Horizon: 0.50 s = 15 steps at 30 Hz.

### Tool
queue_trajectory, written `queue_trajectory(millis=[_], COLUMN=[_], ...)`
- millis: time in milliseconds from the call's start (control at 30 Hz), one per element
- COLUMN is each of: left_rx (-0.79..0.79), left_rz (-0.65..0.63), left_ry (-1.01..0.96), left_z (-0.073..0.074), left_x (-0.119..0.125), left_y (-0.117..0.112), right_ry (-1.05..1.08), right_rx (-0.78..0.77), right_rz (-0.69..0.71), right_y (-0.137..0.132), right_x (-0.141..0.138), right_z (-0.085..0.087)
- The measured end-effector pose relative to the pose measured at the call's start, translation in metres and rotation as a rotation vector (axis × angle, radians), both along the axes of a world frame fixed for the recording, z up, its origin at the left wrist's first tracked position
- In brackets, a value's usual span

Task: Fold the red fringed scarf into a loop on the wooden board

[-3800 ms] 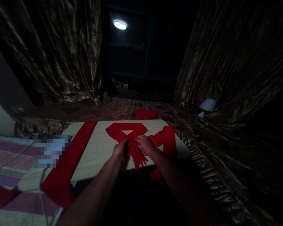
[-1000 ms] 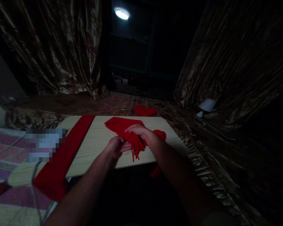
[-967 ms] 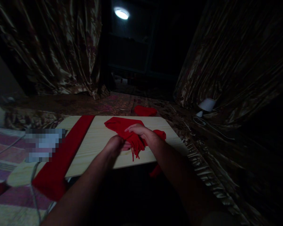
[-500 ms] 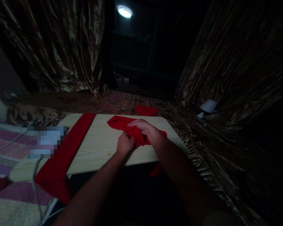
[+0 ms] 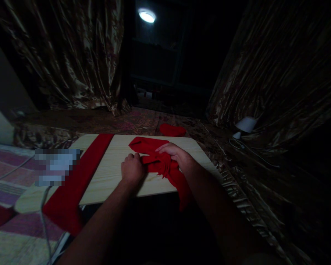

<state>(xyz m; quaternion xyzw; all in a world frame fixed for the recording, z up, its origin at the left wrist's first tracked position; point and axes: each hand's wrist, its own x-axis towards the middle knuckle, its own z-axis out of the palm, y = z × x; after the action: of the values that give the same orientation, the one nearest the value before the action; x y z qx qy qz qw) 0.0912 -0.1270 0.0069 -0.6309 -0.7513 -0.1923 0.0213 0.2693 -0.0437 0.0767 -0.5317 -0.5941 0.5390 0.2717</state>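
Observation:
A red fringed scarf (image 5: 149, 145) lies in loose folds on the pale wooden table (image 5: 113, 184), and one part hangs over the near edge. My left hand (image 5: 132, 169) is closed on a narrow end of it, left of the bunched middle. Over that bunch, my right hand (image 5: 175, 152) grips the cloth between thumb and fingers; part of its grip is hidden. The short fringe hangs just below and between the two hands. Along the table's left side a second long red strip of cloth (image 5: 84, 173) lies flat and drapes over the near edge.
Behind the table lies a rolled red cloth (image 5: 172, 130). A small white lamp (image 5: 246, 125) with a cord stands at right. A grey cable (image 5: 44, 217) runs past a blurred-out object (image 5: 57, 165) at left. Patterned curtains (image 5: 79, 55) flank a dark window.
My left hand has moved left, drawing an end of the scarf away from the bunch. My right hand stays near its place. More of the scarf now hangs over the near edge.

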Motion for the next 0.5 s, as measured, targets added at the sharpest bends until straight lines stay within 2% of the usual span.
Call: queue_trajectory(millis=[167, 267, 367, 467, 500], left_rx=[0.064, 0.097, 0.115, 0.189, 0.204], left_rz=[0.052, 0.103, 0.201, 0.304, 0.303], left_ry=[-0.016, -0.123, -0.344, -0.676, -0.792], left_z=[-0.002, 0.001, 0.007, 0.01, 0.01], left_x=[-0.038, -0.057, -0.071, -0.08, -0.08], left_y=[-0.008, -0.01, -0.009, -0.005, -0.003], right_ry=[0.041, 0.106, 0.16, 0.19, 0.191], right_rx=[-0.055, -0.087, -0.086, -0.088, -0.087], right_rz=[-0.017, 0.0, 0.003, 0.016, 0.017], right_y=[-0.003, 0.0, 0.004, 0.005, 0.005], right_x=[0.002, 0.002, 0.003, 0.004, 0.004], right_z=[-0.015, -0.024, -0.034, -0.047, -0.051])
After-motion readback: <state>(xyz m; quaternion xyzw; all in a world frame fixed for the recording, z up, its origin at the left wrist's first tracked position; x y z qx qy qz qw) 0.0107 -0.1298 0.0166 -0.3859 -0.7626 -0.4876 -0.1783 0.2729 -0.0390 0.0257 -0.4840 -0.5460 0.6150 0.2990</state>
